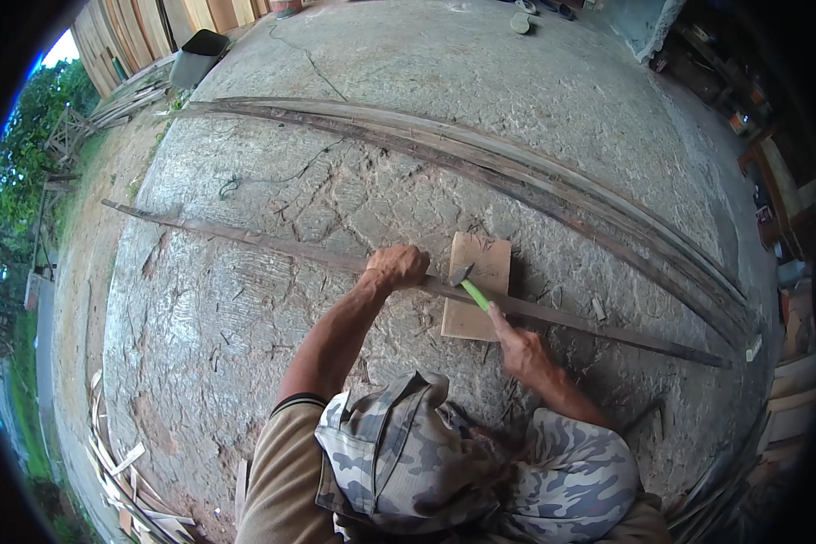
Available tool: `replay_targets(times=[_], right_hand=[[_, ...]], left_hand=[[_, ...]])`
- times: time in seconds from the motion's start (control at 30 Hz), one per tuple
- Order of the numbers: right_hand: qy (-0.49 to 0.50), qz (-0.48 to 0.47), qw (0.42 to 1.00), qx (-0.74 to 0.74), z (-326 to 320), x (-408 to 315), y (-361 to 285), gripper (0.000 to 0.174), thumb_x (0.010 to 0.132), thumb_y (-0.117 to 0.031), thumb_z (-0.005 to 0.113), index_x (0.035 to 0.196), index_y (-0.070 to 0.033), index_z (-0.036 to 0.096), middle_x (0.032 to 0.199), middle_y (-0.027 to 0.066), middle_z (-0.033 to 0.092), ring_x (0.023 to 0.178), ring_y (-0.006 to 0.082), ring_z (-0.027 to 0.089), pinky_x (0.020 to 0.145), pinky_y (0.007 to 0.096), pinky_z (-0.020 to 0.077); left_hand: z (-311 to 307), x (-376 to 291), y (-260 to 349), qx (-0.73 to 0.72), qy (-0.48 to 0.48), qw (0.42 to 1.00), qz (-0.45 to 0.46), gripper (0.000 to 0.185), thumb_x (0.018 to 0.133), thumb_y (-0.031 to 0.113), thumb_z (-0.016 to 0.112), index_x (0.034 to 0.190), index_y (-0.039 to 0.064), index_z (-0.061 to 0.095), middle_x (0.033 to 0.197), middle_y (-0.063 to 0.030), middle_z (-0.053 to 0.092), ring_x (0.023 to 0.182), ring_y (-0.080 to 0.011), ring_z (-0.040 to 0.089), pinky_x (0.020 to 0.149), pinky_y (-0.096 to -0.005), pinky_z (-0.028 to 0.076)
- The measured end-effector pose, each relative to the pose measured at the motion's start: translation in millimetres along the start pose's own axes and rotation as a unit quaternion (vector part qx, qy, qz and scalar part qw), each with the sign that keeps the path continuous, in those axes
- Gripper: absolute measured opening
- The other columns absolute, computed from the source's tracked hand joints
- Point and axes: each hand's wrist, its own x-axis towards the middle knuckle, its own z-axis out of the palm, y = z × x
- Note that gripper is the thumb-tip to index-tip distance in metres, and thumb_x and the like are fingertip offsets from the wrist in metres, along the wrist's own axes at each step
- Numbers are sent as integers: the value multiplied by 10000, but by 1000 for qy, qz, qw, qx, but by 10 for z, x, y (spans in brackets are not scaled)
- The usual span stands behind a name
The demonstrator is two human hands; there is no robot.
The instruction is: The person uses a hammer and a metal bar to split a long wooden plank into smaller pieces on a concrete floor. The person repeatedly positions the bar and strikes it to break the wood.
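My left hand [398, 266] is closed around a long, narrow wooden batten [299, 252] lying across the floor in front of me. In my right hand [522, 347] is a hammer [475, 294] with a bright green handle. Its dark metal head is over the batten, just right of my left hand; whether it touches the wood I cannot tell. Beneath the batten at that spot lies a short, flat wooden board [472, 321]. Thin dark pieces, too small to identify, are scattered at the board's far end and on the floor around it.
Beyond the batten, several long weathered planks [489, 153] stretch across the rough concrete floor [245, 326]. A thin cord [299, 173] lies near them. Wood offcuts [132, 469] are heaped at lower left. A grey bin [200, 61] and sandals [521, 22] are farther off.
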Motion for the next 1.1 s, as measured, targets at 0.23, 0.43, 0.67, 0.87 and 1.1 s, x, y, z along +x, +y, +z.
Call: replay_targets(times=[0.23,0.43,0.67,0.87,1.1], right_hand=[[128,-72,989,29,152,-132,93,646,949,32,611,1567,-87,464,824,212,648,729,408,679,621,467,532],[207,-170,959,90,-146,7,-74,687,911,40,660,1561,-76,474,700,103,567,583,308,615,529,434,498],[72,-68,995,13,120,-101,97,661,923,31,622,1555,-111,488,806,224,650,663,394,662,580,485,519],[131,-122,983,-31,91,3,60,700,899,45,630,1563,-130,491,804,189,630,632,366,640,595,462,536],[219,-198,954,43,-245,70,-127,701,917,105,622,1570,-87,456,1012,284,699,801,416,726,659,448,578]], left_hand=[[-31,-67,-24,-16,4,999,-38,346,1008,322,469,1082,131,748,1084,-182,757,1025,-394,730,859,-506,583],[22,-101,-9,-31,31,998,-33,359,1010,338,455,1071,131,742,1072,-206,752,1016,-406,728,853,-512,583],[21,-158,103,-37,-3,997,-61,308,1014,340,527,1084,132,744,1086,-169,759,1066,-385,723,865,-522,580],[84,111,-230,-15,13,1000,11,309,995,341,531,1031,100,721,1021,-197,749,954,-413,729,772,-517,584],[104,91,-193,-27,30,999,9,342,992,319,500,1071,128,773,1115,-167,757,1052,-389,725,902,-490,581]])
